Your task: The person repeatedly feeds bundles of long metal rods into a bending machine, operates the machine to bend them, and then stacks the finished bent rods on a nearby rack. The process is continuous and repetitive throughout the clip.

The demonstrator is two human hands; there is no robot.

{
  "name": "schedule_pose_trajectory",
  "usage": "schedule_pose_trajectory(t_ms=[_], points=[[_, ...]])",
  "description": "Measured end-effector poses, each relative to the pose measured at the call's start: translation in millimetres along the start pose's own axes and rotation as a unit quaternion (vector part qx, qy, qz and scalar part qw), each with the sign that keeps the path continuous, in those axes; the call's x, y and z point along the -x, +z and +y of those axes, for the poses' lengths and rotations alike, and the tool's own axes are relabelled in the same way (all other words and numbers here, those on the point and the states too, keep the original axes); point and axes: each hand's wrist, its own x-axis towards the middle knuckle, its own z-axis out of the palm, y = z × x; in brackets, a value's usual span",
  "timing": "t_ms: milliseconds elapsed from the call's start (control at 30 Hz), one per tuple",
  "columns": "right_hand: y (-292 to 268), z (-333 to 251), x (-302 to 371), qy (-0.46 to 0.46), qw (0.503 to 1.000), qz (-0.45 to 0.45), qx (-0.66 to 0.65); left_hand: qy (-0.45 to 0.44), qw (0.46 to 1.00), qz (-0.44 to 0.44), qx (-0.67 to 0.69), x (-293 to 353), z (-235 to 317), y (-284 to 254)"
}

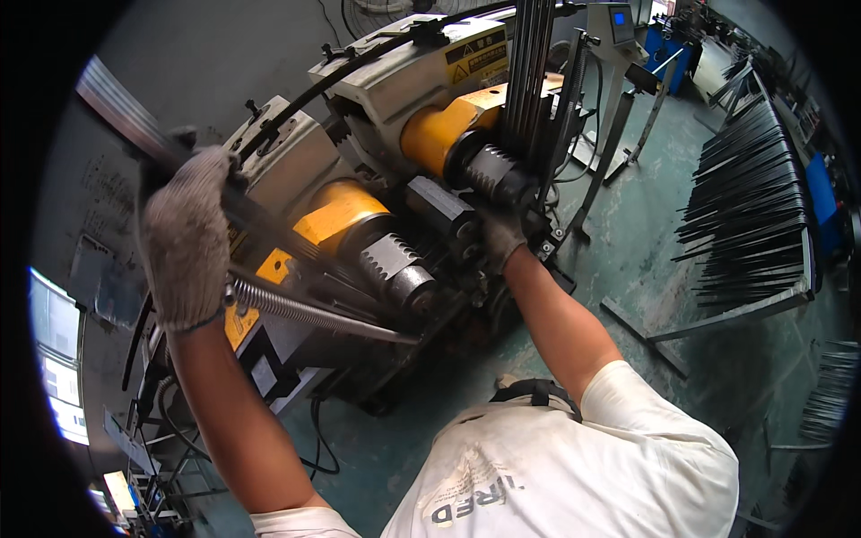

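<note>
My left hand [186,238], in a knitted glove, is at the left side of the machine. It is closed around a bundle of long thin metal rods [126,112], blurred by motion, which slant from the upper left down past the glove. Below that hand runs a coiled spring [296,308]. My right hand [499,238], also gloved, reaches in between a hexagonal steel block [439,204] and the far notched steel cylinder [499,176]. Its fingers are hidden among the machine parts. A second notched cylinder [395,269] sticks out of a yellow housing [345,215] nearer my left hand.
Upright dark rods [529,72] stand by the far cylinder. Behind them is a control box with a small screen [619,20]. A rack [801,291] piled with dark rods stands at the right. A metal bar [644,338] lies on the green floor.
</note>
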Motion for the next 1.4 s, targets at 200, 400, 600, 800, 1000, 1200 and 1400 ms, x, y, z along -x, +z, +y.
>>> schedule_pose_trajectory(t_ms=[200,400,600,800,1000,1200,1400], points=[[-7,-1,-5,-0.014,1.0,0.0,-0.009,-0.261,0.92,-0.049,0.29,-40,42,7],[0,0,-1,-0.017,1.0,-0.008,0.002,-0.233,0.913,-0.023,0.333,-26,20,15],[-4,8,-14,-0.096,0.994,-0.02,-0.042,-0.285,0.892,-0.034,0.349,-30,28,13],[-1,6,-9,-0.073,0.997,-0.011,-0.027,-0.279,0.888,-0.033,0.363,-30,27,8],[-4,9,-15,-0.088,0.996,-0.026,-0.008,-0.175,0.954,-0.043,0.241,-34,25,7],[-6,9,-11,-0.089,0.994,-0.029,0.056,-0.134,0.977,0.007,0.167,-61,17,-16],[-2,10,-13,-0.061,0.998,-0.02,0.021,-0.15,0.987,-0.018,0.05,-72,22,-17]])
